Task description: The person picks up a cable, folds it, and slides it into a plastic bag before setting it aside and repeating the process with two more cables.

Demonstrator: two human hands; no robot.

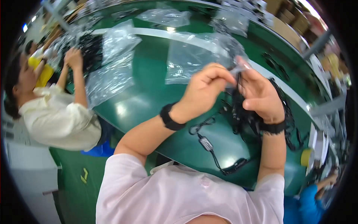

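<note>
My left hand (203, 89) is closed in a pinch on a small piece of clear plastic (238, 69), which looks like the edge of a bag. Beside it, my right hand (263, 93) has its thumb held apart and its fingers stretched out, blurred at the tips, with the plastic lying against them. Below and between both hands is a tangled pile of black cables (240, 112). Nearer to me, one black cable with a small inline box (205, 143) lies on the green table (179, 149). Black bands circle both my wrists.
Flat clear plastic bags (182, 59) lie beyond my hands, and more bags (112, 78) at the left. There, a co-worker (56, 115) handles black cables (91, 48). A yellow tape roll (307, 157) stands at the right edge, near another person's blue sleeve (311, 203).
</note>
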